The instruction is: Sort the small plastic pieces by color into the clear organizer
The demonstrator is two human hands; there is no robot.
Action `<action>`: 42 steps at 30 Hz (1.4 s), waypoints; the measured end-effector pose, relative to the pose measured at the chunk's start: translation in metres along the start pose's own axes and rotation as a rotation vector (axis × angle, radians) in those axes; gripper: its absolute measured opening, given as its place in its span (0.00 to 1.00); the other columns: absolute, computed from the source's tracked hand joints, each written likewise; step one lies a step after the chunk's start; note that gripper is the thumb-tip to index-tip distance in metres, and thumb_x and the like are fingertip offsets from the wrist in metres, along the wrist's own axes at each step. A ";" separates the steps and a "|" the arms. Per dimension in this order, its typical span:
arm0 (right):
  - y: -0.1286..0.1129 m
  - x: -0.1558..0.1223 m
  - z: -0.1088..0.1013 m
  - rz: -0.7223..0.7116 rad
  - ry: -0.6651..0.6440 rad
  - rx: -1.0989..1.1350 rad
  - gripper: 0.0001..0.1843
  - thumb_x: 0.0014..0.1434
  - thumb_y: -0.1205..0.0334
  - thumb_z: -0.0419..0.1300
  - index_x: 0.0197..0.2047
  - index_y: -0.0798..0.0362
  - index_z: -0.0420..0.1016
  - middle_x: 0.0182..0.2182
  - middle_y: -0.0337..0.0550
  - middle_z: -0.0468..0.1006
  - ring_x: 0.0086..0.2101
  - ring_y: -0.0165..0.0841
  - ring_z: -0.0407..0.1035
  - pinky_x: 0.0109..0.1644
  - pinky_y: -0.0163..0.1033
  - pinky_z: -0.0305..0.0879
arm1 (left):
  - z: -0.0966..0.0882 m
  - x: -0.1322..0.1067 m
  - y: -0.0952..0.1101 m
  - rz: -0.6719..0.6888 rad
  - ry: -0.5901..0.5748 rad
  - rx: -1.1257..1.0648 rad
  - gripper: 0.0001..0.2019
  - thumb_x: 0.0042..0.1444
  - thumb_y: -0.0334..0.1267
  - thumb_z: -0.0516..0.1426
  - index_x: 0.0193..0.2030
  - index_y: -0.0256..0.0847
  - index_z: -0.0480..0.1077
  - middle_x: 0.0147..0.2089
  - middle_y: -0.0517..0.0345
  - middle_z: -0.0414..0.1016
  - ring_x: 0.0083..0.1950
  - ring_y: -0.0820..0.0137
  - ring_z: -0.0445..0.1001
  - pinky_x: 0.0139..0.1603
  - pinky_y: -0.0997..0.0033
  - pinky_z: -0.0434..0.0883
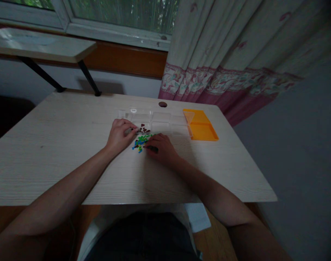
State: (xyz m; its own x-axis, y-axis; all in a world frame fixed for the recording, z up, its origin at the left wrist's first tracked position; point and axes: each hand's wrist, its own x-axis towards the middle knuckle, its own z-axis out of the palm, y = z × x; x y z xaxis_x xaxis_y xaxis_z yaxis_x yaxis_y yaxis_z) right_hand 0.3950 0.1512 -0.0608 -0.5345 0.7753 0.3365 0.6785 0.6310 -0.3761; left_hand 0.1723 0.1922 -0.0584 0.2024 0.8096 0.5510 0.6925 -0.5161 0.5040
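Note:
A small heap of tiny coloured pieces (140,142), green, blue and yellow, lies on the pale wooden table (59,145). Just behind it stands a clear compartment box (160,121) with several dark red pieces (143,129) in one compartment. My left hand (119,135) rests beside the heap, its fingers pinched at the box's edge on something too small to name. My right hand (161,148) lies on the table at the heap's right side, fingers curled down onto the pieces.
The box's orange lid (201,125) lies open to the right of the clear box. A round cable hole (162,104) sits near the table's back edge. A raised shelf on black legs (40,45) stands at the back left; a curtain (222,54) hangs at the back right.

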 end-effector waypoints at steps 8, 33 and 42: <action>0.004 0.003 0.000 0.045 0.115 0.185 0.06 0.58 0.62 0.65 0.40 0.49 0.82 0.38 0.42 0.80 0.42 0.35 0.70 0.52 0.42 0.63 | -0.001 0.001 -0.004 -0.039 0.026 0.051 0.08 0.58 0.42 0.60 0.41 0.46 0.79 0.43 0.53 0.74 0.52 0.58 0.67 0.58 0.52 0.62; 0.007 0.004 -0.003 0.253 0.210 0.525 0.10 0.59 0.52 0.63 0.36 0.50 0.81 0.34 0.41 0.77 0.36 0.32 0.71 0.43 0.37 0.67 | -0.006 -0.005 0.018 0.413 -0.175 -0.090 0.13 0.62 0.39 0.57 0.52 0.47 0.75 0.44 0.54 0.74 0.48 0.64 0.69 0.53 0.59 0.66; 0.009 0.004 -0.002 0.238 0.181 0.527 0.11 0.59 0.52 0.63 0.36 0.49 0.82 0.33 0.41 0.77 0.36 0.32 0.71 0.43 0.38 0.66 | -0.006 -0.004 0.019 0.442 -0.167 -0.084 0.12 0.63 0.41 0.57 0.51 0.45 0.75 0.41 0.55 0.75 0.46 0.65 0.70 0.50 0.62 0.67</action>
State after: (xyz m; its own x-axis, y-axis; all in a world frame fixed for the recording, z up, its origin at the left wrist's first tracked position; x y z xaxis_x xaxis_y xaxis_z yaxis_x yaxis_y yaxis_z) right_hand 0.3998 0.1598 -0.0606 -0.2734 0.9090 0.3145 0.4037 0.4052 -0.8203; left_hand 0.1805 0.1771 -0.0470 0.5783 0.5378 0.6134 0.4580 -0.8363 0.3014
